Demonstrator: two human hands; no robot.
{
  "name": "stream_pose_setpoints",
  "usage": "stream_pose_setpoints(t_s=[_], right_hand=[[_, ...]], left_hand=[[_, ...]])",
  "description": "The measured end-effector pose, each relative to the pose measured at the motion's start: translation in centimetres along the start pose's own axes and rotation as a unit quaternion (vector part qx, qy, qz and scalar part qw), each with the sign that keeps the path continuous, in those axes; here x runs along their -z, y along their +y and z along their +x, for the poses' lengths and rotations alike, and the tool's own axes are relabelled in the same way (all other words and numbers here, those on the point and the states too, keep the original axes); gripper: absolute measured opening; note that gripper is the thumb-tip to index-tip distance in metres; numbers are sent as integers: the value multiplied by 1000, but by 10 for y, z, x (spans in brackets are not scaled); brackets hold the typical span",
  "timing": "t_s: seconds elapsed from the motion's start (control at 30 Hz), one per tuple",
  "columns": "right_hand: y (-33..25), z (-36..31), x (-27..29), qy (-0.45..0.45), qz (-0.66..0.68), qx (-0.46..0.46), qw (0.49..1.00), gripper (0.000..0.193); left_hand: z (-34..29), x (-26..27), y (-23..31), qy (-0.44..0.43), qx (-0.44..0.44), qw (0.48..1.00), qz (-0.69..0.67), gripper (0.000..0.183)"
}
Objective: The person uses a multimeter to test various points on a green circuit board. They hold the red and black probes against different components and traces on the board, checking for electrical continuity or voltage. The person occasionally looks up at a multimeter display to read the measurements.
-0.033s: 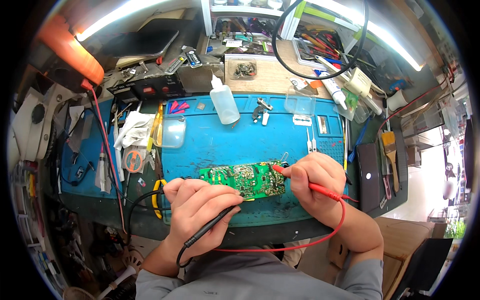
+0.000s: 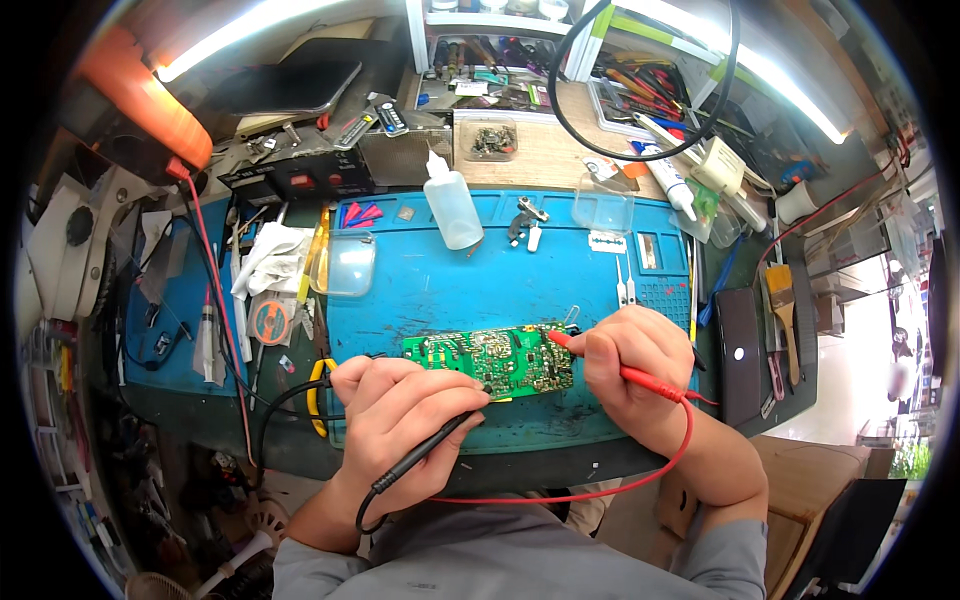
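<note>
A green circuit board point(image 2: 515, 362) lies on the blue work mat point(image 2: 400, 300), its soldered side with small parts facing up. My left hand point(image 2: 405, 420) is closed around a black test probe point(image 2: 425, 445), and its fingertips rest at the board's near edge. The black probe's tip is hidden by the fingers. In my right hand point(image 2: 635, 370) is a red test probe point(image 2: 640, 378), its tip end at the board's upper right part. Whether that tip touches a solder point is too small to tell. A red lead loops from this probe toward my body.
Beyond the board stand a clear squeeze bottle point(image 2: 455, 210), a small metal clamp-like tool point(image 2: 528, 222) and a clear plastic box point(image 2: 603, 205). Yellow-handled pliers point(image 2: 318, 400) lie left of my left hand. A brush point(image 2: 781, 310) and a dark phone-like device point(image 2: 738, 352) are at right.
The whole view shifts very slightly to the right. Both hands, the probes and the board keep their places relative to each other.
</note>
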State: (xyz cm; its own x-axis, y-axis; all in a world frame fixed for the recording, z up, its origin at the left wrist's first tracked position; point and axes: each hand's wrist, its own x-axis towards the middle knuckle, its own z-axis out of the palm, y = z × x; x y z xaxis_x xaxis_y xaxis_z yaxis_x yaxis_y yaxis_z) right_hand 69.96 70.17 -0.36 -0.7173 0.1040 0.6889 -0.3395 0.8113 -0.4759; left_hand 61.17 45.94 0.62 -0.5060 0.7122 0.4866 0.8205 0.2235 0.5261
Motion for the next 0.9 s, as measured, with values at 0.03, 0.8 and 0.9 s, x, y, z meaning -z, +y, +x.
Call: stream_pose_setpoints(t_s=[0.03,0.8,0.9], right_hand=[[1,0,1,-1,-4,2,1000,16],[0,0,1,-6,4,-2,1000,17],[1,1,0,-2,2,3,1000,17]], left_hand=[[0,-1,0,1,-2,1000,-3,25],[1,-1,1,5,0,1000,12,14],[2,-1,1,6,-3,1000,14,13]])
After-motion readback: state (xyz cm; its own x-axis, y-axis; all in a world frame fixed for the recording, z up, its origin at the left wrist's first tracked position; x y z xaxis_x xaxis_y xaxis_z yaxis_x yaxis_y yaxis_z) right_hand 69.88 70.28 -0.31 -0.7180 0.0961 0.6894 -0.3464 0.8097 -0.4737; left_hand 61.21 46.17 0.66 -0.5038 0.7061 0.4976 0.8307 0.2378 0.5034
